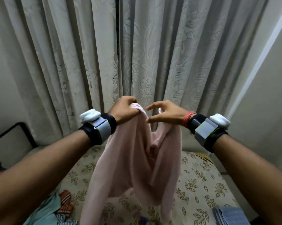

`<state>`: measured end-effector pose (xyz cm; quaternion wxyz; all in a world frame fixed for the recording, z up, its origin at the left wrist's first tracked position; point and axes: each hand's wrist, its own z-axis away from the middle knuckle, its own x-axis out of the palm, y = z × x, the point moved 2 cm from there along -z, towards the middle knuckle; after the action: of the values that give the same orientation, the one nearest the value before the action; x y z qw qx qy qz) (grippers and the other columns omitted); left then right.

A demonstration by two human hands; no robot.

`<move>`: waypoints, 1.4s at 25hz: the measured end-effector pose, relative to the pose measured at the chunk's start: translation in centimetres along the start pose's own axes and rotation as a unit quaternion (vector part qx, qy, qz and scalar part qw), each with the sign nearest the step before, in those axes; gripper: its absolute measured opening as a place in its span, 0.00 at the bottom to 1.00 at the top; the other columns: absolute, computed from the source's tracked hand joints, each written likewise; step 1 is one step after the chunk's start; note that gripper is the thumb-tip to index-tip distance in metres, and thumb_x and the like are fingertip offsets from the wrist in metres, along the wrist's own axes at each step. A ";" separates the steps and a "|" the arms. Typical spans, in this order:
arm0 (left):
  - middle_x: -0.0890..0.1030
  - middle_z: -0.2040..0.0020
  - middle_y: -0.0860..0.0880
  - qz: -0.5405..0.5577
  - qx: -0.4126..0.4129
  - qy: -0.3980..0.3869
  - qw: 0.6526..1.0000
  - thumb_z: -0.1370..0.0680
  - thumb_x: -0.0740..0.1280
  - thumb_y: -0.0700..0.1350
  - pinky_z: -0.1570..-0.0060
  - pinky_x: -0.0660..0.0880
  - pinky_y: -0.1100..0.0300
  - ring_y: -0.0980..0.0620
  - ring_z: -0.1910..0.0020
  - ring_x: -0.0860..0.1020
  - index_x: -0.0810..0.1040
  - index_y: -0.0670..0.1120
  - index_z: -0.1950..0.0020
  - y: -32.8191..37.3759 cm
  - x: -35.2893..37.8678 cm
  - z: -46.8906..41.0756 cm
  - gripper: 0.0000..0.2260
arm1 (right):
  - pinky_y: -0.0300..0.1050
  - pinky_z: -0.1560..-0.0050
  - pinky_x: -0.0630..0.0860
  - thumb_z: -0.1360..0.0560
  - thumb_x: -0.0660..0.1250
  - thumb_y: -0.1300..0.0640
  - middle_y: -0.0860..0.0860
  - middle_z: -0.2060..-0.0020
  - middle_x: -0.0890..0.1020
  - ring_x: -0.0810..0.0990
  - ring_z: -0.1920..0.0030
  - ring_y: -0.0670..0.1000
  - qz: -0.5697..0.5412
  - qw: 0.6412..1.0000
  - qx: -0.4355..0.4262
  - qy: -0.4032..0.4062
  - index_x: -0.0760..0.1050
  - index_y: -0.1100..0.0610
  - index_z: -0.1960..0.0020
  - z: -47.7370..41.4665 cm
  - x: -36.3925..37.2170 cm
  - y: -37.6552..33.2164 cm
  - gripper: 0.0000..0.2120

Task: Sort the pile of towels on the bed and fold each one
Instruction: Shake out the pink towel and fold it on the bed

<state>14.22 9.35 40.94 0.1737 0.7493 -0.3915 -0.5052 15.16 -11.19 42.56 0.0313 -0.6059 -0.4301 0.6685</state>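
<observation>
Leftmost, low: rumpled teal cloth point(47, 208) and orange-striped cloth point(66, 198) lying on cream leaf-print bedsheet point(202, 184). Left hand point(125, 109) raised, fingers curled tight round top corner of pale pink soft towel point(133, 159). Towel hangs in air from both hands, sagging in middle, lower end trailing down to sheet. Right hand point(165, 114) just beside left, fingers curled on another bit of top edge, forefinger partly extended. Far right, low: folded blue towel point(229, 215) on sheet.

Only 1 view: a wide-angle head camera, close behind the left grip point(126, 109) and right grip point(167, 114), facing forward and tilted slightly down, the curtain point(153, 54) beyond them, the bed point(202, 184) below both grips
</observation>
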 end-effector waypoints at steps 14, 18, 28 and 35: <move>0.84 0.51 0.46 0.159 -0.177 -0.291 0.927 0.28 0.77 0.43 0.49 0.78 0.61 0.54 0.53 0.81 0.82 0.38 0.45 -8.2 2.1 7.2 0.15 | 0.48 0.60 0.73 0.26 0.64 0.48 0.54 0.67 0.80 0.74 0.63 0.45 -0.041 0.991 -0.066 0.105 0.84 0.57 0.57 -3.1 1.8 -0.7 0.15; 0.81 0.59 0.52 0.069 -0.245 -0.302 0.919 0.24 0.73 0.46 0.57 0.75 0.63 0.55 0.61 0.78 0.84 0.40 0.51 -12.4 2.6 10.4 0.09 | 0.48 0.62 0.71 0.30 0.65 0.42 0.55 0.69 0.78 0.72 0.64 0.46 -0.092 0.977 -0.033 0.187 0.83 0.60 0.58 -3.0 0.2 -0.2 0.20; 0.81 0.65 0.46 -0.157 -0.231 -0.063 0.958 0.39 0.59 0.47 0.62 0.75 0.54 0.44 0.62 0.79 0.76 0.48 0.65 -13.9 -0.4 9.3 0.08 | 0.44 0.64 0.63 0.25 0.69 0.55 0.48 0.72 0.66 0.65 0.68 0.46 -0.172 0.931 0.059 0.317 0.76 0.56 0.70 -1.2 -1.6 1.3 0.15; 0.74 0.71 0.47 -0.150 -0.305 -0.028 0.940 0.30 0.64 0.38 0.66 0.64 0.57 0.45 0.64 0.75 0.70 0.45 0.71 -14.8 -1.2 9.4 0.10 | 0.44 0.65 0.62 0.27 0.68 0.53 0.49 0.71 0.65 0.64 0.68 0.46 -0.192 0.911 0.069 0.358 0.72 0.54 0.71 -0.8 -3.0 1.8 0.15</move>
<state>11.68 20.92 27.93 0.3045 0.6960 -0.1067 -0.6415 17.46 -13.61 43.82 0.3527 -0.7068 -0.4505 0.4160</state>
